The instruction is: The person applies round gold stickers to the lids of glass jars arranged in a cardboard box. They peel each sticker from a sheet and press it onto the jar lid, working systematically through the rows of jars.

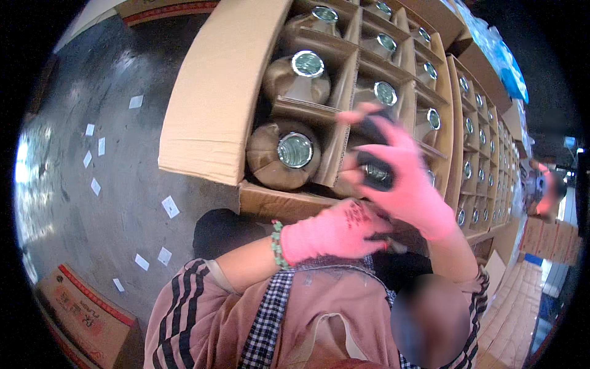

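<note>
My right hand, in a pink glove with black patches, is raised over the near middle of an open cardboard box. Its fingers are apart, curved and blurred, and they partly cover a bottle neck. My left hand, in a pink glove with a green bead bracelet above the cuff, is closed at the box's near edge. A small pale thing shows by its fingertips, too unclear to name. Clear glass bottles stand upright in cardboard dividers, their round mouths facing up. The nearest left bottle is brownish at the shoulder.
Another box of bottles stands right alongside, with blue plastic film beyond it. White paper slips are scattered on the grey floor at left. A printed carton lies lower left. A person is far right near stacked cartons.
</note>
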Motion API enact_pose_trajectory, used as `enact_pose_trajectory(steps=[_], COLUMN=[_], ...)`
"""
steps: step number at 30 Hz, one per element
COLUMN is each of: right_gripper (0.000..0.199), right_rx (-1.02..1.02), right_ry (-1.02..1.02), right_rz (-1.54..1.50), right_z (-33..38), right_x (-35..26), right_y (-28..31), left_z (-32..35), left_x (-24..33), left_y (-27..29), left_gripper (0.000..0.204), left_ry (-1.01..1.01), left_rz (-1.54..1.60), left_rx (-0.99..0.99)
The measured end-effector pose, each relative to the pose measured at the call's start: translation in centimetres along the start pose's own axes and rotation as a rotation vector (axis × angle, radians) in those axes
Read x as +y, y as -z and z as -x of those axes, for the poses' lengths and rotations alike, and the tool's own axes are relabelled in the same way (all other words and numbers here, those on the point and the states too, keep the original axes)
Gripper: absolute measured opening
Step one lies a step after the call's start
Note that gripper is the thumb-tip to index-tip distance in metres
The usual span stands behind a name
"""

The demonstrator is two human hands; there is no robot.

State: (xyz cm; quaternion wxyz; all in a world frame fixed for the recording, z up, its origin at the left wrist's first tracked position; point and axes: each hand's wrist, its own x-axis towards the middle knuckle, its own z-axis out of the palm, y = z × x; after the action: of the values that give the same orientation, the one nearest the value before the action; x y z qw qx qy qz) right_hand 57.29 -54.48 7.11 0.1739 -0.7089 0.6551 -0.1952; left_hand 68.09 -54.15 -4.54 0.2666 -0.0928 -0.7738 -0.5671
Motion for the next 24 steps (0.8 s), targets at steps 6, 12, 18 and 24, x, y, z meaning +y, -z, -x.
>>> enact_pose_trajectory(steps=[6,12,18,24], right_gripper=[0.014,0.018,0.024,0.043], right_rx=[-0.297,-0.446,-0.368,-0.081], right_ry=[0.277,0.398,0.369,0.136], right_rz=[0.164,0.554,0.608,0.243], right_z=[-4.7,-6.1,-6.3,-4.9], right_x=[0.4,-0.1,-0.6,-2.1], right_y=[-8.5,-10.5,-10.6,-2.9], left_z=[0.0,0.3,0.7,0.8], left_x=[1.0,1.0,1.3,0.3], left_y=[-1.1,0.1,-0.1,0.7], left_gripper=[0.024,0.028,0.029,0.032], left_ry=[0.016,0.029,0.084,0.076], left_rz=[0.128,0.074,0.075,-0.107], left_rx=[-0.261,-0.131,-0.148,0.076])
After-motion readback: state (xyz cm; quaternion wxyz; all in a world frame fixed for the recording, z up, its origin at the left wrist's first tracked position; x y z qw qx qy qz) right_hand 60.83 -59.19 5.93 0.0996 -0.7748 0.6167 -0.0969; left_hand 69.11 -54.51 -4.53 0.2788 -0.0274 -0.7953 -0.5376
